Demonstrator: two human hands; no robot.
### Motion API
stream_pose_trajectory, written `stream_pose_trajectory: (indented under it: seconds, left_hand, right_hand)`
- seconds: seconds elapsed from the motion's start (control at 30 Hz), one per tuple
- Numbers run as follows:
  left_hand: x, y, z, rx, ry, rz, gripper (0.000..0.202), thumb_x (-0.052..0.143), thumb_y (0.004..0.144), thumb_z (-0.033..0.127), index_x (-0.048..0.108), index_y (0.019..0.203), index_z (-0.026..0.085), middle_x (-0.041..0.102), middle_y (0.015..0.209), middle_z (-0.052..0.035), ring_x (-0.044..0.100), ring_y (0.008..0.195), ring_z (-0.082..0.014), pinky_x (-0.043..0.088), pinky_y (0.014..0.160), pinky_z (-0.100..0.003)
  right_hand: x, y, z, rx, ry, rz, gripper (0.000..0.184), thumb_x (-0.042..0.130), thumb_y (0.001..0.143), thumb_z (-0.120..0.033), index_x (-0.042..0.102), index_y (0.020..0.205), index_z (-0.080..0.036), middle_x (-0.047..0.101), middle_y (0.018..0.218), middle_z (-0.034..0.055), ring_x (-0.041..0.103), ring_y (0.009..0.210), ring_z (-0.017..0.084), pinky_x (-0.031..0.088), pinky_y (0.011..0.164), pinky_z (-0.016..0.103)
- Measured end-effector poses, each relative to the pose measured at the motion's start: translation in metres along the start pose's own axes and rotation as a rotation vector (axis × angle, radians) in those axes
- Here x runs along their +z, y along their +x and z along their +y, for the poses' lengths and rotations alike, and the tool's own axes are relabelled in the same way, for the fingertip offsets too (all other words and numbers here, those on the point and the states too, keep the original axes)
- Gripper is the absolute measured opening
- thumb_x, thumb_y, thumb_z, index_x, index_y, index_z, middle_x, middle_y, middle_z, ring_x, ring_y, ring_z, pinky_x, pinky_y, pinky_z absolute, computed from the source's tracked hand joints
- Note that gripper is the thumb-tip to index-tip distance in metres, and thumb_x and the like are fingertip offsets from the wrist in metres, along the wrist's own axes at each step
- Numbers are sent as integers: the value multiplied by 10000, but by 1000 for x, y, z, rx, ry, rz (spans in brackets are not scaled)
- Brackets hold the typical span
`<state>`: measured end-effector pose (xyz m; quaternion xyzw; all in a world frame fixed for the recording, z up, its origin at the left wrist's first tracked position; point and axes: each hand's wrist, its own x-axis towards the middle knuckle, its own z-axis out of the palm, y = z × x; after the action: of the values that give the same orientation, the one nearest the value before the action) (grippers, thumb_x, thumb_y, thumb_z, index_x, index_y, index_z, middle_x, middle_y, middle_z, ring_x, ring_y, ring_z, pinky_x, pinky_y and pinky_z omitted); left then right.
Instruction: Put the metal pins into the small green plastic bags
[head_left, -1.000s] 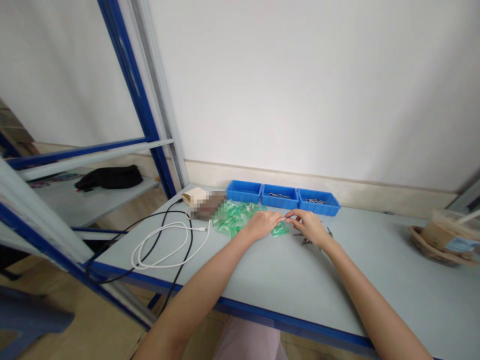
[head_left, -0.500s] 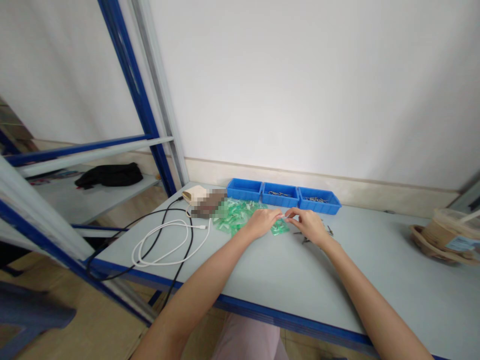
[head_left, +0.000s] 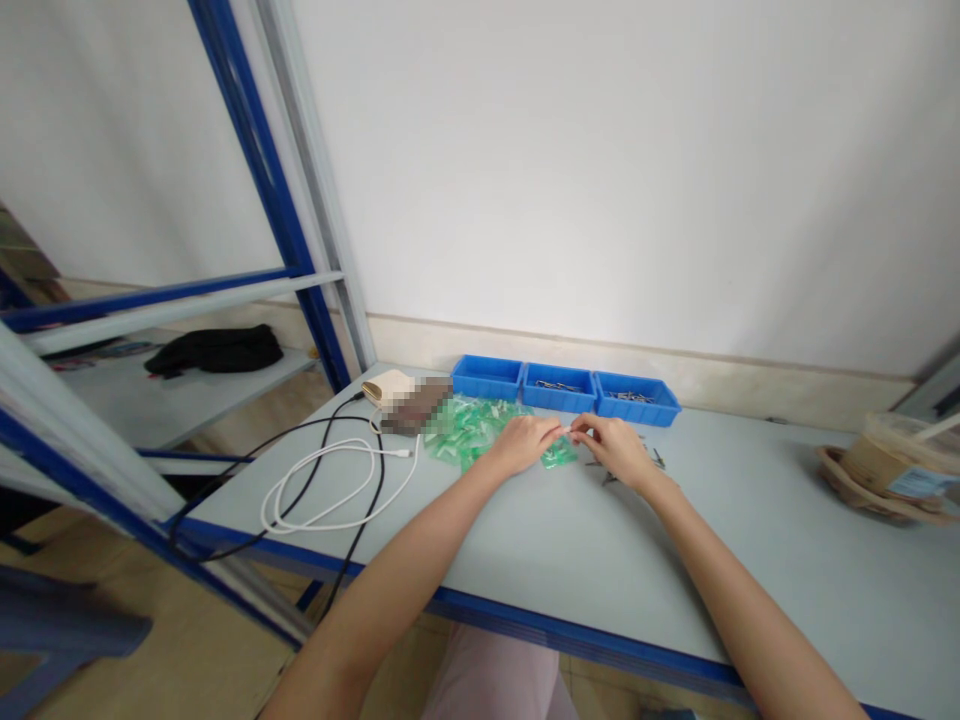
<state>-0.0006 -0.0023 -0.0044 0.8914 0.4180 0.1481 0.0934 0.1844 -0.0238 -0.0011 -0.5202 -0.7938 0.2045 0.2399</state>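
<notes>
Above the table, my left hand (head_left: 525, 443) and my right hand (head_left: 615, 450) meet fingertip to fingertip. The fingers of both are closed in a pinch, and a small pale piece seems to lie between them, too small to name. Below the left hand spreads a pile of small green clear plastic packets (head_left: 469, 440). A smaller group of green packets (head_left: 556, 455) lies under the fingertips. Several thin dark metal pieces (head_left: 658, 458) lie on the table, partly hidden by my right hand.
Three blue bins line the wall: a left bin (head_left: 487, 378), a middle bin (head_left: 559, 400) and a right bin (head_left: 637, 411), the latter two holding metal pieces. White cable (head_left: 322, 526) and black cable (head_left: 384, 470) loop at left. A drink cup (head_left: 892, 465) in a cardboard holder stands right.
Both hands stay almost in place, with the fingertips shifting slightly around the small piece. The whole view has moved a little; nothing on the table has visibly changed.
</notes>
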Motion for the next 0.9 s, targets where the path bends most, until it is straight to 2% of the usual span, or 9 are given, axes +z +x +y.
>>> stream_pose_trajectory:
  seconds: [0.13,0.27,0.4,0.53,0.63,0.77,0.83,0.9]
  left_hand:
    - [1,-1,1,-3,-2,19,314,318,922,385,572,944,202,618,719,-3,587,687,-142,370,600,-204]
    - [-1,-1,2,-21,-11,29,306,327,915,410,543,1017,219,615,713,12,587,668,-137,371,598,-203]
    - [-2,0,2,12,-18,12,295,331,923,362,579,898,205,618,736,3,586,695,-132,368,620,-200]
    - [-1,1,2,-20,-21,-1,310,350,917,352,596,824,187,616,704,-9,582,684,-136,365,617,-205]
    - [-2,1,3,-43,-30,0,309,339,919,358,594,859,192,619,709,-7,582,684,-137,365,612,-203]
    - [-2,0,4,-23,-51,6,282,349,914,386,561,975,210,626,752,6,586,694,-133,374,623,-198]
    - [-2,0,4,4,-41,9,269,347,918,362,564,961,208,630,772,4,590,711,-133,374,630,-198]
    - [-2,0,3,9,-21,12,273,344,922,338,579,913,199,632,768,-2,590,717,-134,371,630,-199]
  right_hand:
    - [-3,0,-3,7,11,-31,295,363,891,-323,609,792,-193,626,660,13,546,576,127,326,578,218]
    - [-2,0,-3,-35,7,-35,303,340,896,-306,593,778,-188,627,695,17,545,606,132,325,593,225]
    - [1,0,0,-34,3,-38,276,356,890,-332,598,859,-203,637,741,17,548,629,142,330,599,232]
    - [2,0,2,-18,24,-36,248,438,851,-389,598,909,-210,641,744,17,546,618,142,333,585,229]
    - [2,0,3,-34,23,-26,225,489,826,-401,605,841,-209,632,700,1,534,598,135,328,582,224]
    - [2,1,6,-49,8,-3,249,423,869,-346,608,794,-197,635,706,5,538,607,130,323,587,220]
    - [3,1,6,-56,-5,-10,288,381,887,-338,609,778,-199,635,701,5,540,609,129,321,587,221]
    - [3,1,6,-61,-1,-16,272,386,884,-356,612,842,-211,640,725,5,545,618,131,325,588,221]
